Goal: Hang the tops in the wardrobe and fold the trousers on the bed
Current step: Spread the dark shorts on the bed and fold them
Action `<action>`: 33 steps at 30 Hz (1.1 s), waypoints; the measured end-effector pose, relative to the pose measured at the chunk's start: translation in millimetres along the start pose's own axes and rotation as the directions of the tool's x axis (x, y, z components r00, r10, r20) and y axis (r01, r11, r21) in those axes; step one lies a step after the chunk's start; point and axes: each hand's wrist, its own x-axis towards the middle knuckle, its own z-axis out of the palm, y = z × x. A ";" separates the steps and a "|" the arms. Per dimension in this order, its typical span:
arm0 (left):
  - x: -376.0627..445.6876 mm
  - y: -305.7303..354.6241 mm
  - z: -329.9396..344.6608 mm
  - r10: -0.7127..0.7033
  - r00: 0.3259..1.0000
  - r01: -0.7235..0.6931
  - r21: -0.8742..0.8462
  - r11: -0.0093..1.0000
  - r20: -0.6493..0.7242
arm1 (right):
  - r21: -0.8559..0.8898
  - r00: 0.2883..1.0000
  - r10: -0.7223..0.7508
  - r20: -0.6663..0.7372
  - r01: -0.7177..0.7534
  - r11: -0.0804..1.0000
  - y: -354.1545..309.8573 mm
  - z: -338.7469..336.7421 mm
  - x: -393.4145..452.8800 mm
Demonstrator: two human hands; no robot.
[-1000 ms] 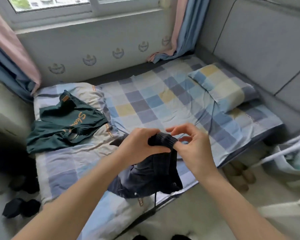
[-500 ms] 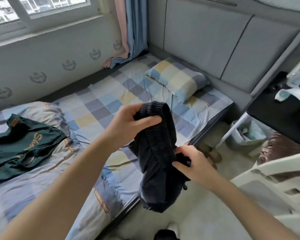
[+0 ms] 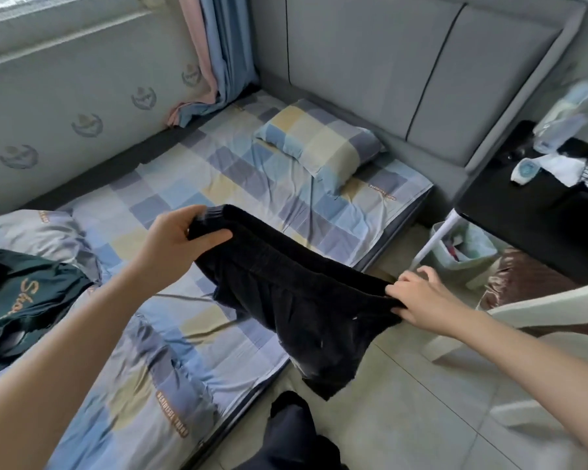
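Black trousers [image 3: 296, 300] hang stretched by the waistband over the bed's near edge. My left hand [image 3: 174, 242] grips one end of the waistband above the checked sheet of the bed [image 3: 190, 178]. The other end is pinched by my right hand [image 3: 421, 296], out over the floor. The trouser legs dangle down past the mattress edge. A dark green top [image 3: 17, 307] with orange lettering lies crumpled on the quilt at the left. No wardrobe is in view.
A checked pillow [image 3: 319, 144] lies by the grey padded headboard [image 3: 404, 69]. A black side table [image 3: 537, 205] with small items stands at the right, a lined bin [image 3: 462, 252] beneath it. A white plastic chair [image 3: 540, 317] is close by my right arm.
My hands have moved apart, pulling the bunched black trousers out wide by the waistband. The view has swung right toward the headboard and side table.
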 end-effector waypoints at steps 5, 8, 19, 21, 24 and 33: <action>20.2 -55.9 -24.4 0.051 0.980 -0.114 0.331 0.937 0.193 | -0.186 0.981 -0.079 -0.177 0.046 0.981 21.0 -40.4 29.9; 28.2 -88.7 -36.1 0.085 0.985 -0.143 0.447 0.883 0.149 | -0.161 0.903 -0.081 -0.422 0.013 0.987 32.7 -71.8 59.6; 25.3 -167.2 -71.8 0.012 0.998 0.023 0.489 0.872 -0.068 | 0.723 0.949 0.140 -0.281 0.113 0.682 32.1 -120.6 183.0; 23.2 -177.2 -71.9 -0.132 0.984 0.168 0.383 0.908 -0.119 | 0.791 0.956 0.138 -0.261 0.130 0.599 27.2 -124.1 202.7; 28.0 -183.3 -63.4 -0.315 0.936 0.342 0.198 0.919 -0.157 | 0.911 0.962 0.140 -0.234 0.168 0.376 25.4 -129.7 232.5; 29.3 -188.1 -12.9 -0.682 0.702 0.660 -0.174 0.731 -0.206 | 0.893 0.986 -0.166 -0.025 0.096 0.439 66.5 -132.4 316.5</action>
